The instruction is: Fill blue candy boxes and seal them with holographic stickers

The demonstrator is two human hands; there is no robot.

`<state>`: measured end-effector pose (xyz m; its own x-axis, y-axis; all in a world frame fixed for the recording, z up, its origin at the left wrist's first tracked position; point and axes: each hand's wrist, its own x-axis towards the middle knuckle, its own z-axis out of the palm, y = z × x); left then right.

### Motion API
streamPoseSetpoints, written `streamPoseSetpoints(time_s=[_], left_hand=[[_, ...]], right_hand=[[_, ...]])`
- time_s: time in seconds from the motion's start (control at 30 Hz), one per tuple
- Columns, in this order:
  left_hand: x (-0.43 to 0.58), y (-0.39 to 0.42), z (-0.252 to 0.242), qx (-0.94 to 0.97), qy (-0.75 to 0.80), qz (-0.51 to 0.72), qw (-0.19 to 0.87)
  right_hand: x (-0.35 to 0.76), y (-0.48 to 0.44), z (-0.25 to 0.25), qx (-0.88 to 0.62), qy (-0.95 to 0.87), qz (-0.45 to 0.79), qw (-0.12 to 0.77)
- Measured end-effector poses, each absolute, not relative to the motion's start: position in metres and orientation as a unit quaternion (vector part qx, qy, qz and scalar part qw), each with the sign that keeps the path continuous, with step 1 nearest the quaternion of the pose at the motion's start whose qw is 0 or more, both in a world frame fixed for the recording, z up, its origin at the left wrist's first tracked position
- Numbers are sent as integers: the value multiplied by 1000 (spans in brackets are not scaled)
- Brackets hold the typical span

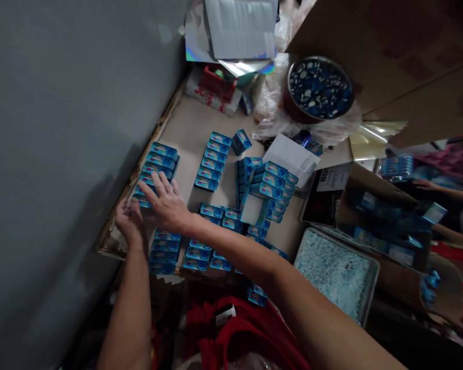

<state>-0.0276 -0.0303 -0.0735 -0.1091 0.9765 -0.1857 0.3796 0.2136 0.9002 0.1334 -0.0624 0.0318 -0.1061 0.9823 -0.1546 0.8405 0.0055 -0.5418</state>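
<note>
Small blue flat boxes stand in rows on a pale tabletop. At the table's left edge, my right hand [168, 205] lies over a row of blue boxes [161, 159], its fingers spread across their tops. My left hand [130, 221] is cupped at the outer near end of that row, thumb and fingers apart. Just nearer to me is another group of blue boxes [165, 252]. A separate short row of boxes [212, 162] sits to the right of my hands. My hands partly hide the boxes beneath them.
Stacked boxes [272, 180] rise at the table's right, beside white paper [291, 159]. A round metal pot [320, 90] holds small blue and white pieces. A tray [334, 272] of pale blue bits stands to the right. A grey wall [69, 128] borders the left. Another person's arm [447, 191] shows far right.
</note>
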Motion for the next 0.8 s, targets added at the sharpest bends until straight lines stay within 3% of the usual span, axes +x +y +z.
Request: streamPoseSetpoints(time_s=[0.2, 0.43, 0.8], left_hand=[[-21, -87, -43, 540, 720, 320, 297], [-11, -116, -17, 646, 685, 236, 240], [38, -156, -6, 811, 514, 185, 210]], right_hand=[[178, -201, 58, -625, -687, 317, 195], [220, -343, 54, -659, -648, 347, 159], [248, -427, 11, -735, -577, 336, 118]])
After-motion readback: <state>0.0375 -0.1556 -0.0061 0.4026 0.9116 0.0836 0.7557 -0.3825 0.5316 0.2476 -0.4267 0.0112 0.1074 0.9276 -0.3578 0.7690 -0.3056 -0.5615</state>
